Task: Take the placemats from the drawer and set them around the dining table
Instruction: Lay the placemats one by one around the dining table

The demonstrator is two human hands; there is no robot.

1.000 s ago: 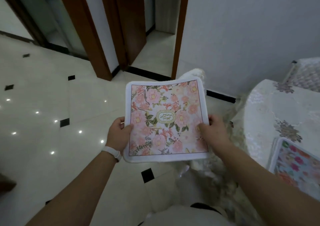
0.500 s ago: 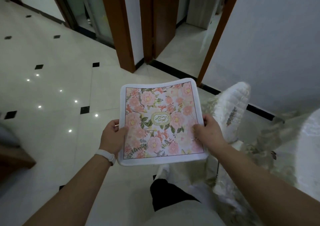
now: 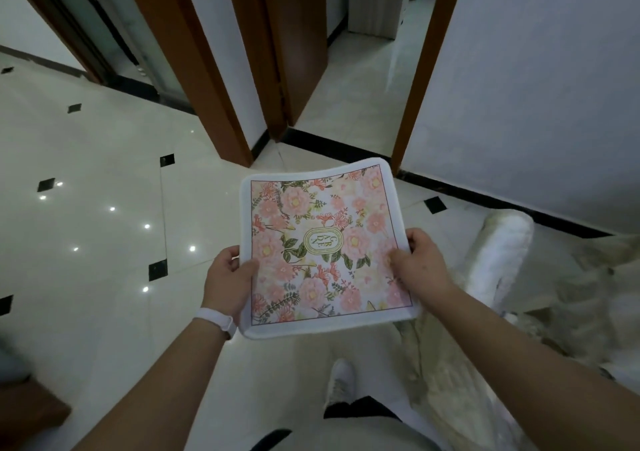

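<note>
Pink and floral, with a white border and a small oval label at its middle, the square fabric placemat hangs in the air in front of you, above the glossy cream tiled floor. No table top shows in this view. The step in hand looks like the carry to the next seat. Hold the mat flat with the print upward. Its far edge curls up a little, so draw it taut between both sides and do not let the middle sag. Turn toward the chair with the white quilted cover at your right and the pale lace cloth draped beside it; the table likely lies that way. Lay the mat square to the table edge in front of a seat, and mind your white shoe near the trailing cloth. I cannot tell whether more mats lie under this one, so check before you set it down.

Your left hand, above the white wristband, grips the mat's left edge, thumb on the print and fingers curled beneath. Your right hand clasps the right edge the same way. Neither is loose
</note>
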